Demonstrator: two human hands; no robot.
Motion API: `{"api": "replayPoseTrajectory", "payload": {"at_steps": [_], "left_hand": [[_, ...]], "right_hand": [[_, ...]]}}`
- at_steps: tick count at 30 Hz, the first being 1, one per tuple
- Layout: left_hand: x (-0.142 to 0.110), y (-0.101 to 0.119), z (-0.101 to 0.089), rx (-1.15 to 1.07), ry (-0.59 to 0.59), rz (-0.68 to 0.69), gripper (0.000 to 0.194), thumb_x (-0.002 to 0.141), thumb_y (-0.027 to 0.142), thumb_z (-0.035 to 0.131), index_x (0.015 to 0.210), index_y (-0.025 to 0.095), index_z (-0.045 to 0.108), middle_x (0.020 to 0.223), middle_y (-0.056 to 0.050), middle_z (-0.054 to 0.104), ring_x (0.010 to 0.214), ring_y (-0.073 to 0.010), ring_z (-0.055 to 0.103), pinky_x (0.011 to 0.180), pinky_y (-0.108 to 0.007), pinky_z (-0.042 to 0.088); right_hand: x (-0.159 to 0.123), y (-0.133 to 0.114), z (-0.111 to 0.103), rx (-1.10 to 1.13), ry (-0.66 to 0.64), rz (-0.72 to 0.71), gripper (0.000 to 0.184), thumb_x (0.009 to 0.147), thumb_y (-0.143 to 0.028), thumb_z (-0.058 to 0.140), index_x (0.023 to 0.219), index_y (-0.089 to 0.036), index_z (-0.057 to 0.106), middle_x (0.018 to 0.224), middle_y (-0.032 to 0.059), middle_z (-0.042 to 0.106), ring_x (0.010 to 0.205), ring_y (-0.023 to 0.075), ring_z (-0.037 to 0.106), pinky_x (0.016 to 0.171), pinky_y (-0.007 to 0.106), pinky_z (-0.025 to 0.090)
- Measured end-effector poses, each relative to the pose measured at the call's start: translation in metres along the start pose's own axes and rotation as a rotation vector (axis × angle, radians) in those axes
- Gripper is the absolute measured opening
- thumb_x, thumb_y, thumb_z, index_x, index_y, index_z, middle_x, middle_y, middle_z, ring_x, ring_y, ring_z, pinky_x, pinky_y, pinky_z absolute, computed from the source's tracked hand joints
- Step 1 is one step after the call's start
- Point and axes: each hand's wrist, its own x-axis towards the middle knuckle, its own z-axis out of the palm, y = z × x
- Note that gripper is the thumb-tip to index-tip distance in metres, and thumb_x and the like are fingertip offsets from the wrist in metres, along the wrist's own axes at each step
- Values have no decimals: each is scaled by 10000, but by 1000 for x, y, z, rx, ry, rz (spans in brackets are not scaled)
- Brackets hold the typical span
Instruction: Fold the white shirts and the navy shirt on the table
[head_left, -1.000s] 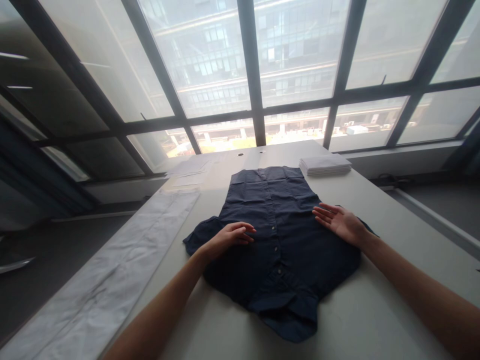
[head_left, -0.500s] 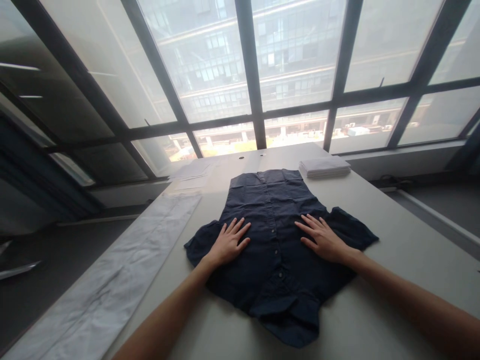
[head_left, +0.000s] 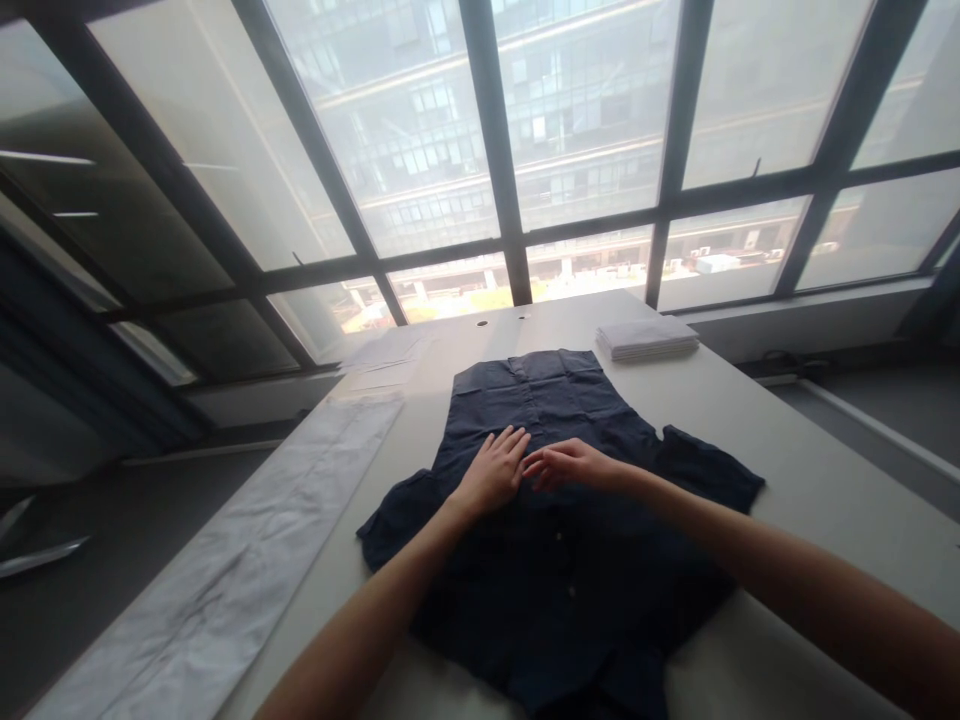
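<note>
A dark navy button-up shirt [head_left: 540,395] is spread front side up on the white table, its short sleeves out to the sides and its collar end nearest me. My left hand [head_left: 495,465] lies flat on the middle of it, left of the button line, fingers together and stretched out. Beside it, close to its fingers, my right hand [head_left: 566,465] is turned sideways with loosely bent fingers over the button placket. Nothing shows in either hand. My forearms cross over the lower part of the shirt.
A folded white cloth stack [head_left: 646,338] sits at the table's far right. Along the left edge runs a long wrinkled white sheet [head_left: 247,560], with thin white papers [head_left: 382,352] beyond it. The white table [head_left: 795,500] reaches up to the large windows [head_left: 585,150].
Both hands have slid inward from the shirt's two sides to its middle and now nearly meet. My right hand has turned and its spread fingers have bent. The shirt's near end sits slightly lower in view.
</note>
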Motion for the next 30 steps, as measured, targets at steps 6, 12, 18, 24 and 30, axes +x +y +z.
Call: {"api": "replayPoseTrajectory", "payload": {"at_steps": [6, 12, 18, 24, 30], "left_hand": [[18, -13, 17, -95, -41, -12, 604, 1047, 501, 347, 1595, 251, 299, 1670, -53, 218, 1549, -278, 142, 1236, -535, 151], [16, -15, 19, -107, -48, -11, 604, 1044, 513, 350, 1601, 290, 278, 1676, -21, 191, 1552, -269, 125, 1244, -521, 122], [17, -14, 17, -100, -45, -6, 601, 1047, 507, 347, 1601, 284, 277, 1678, -18, 186, 1554, -260, 120, 1246, -508, 121], [15, -12, 16, -74, -58, -16, 611, 1042, 490, 372, 1596, 245, 295, 1669, -45, 225, 1553, -262, 121, 1245, -519, 134], [16, -13, 16, -89, -69, -6, 620, 1043, 518, 350, 1604, 262, 275, 1675, -34, 199, 1553, -262, 121, 1247, -514, 128]], "right_hand": [[8, 20, -58, 566, -14, 179, 560, 1024, -588, 376, 1311, -157, 588, 1308, 171, 654, 1195, 265, 651, 1058, 493, 479], [-8, 16, -173, 547, 978, -7, 295, 999, -288, 394, 1243, -225, 547, 1346, 139, 586, 1121, 204, 664, 982, 460, 561], [22, 0, -142, 605, 918, -83, 314, 1021, -357, 368, 1195, -239, 602, 1298, 96, 637, 1135, 183, 651, 1030, 398, 535], [61, 29, -25, 829, 433, 84, 365, 1035, -436, 402, 1223, -205, 613, 1181, 111, 707, 1105, 218, 683, 963, 437, 566], [33, 44, -67, 860, 586, 14, 435, 1040, -496, 308, 1272, -222, 552, 1335, 157, 616, 1217, 227, 635, 985, 447, 553]]}}
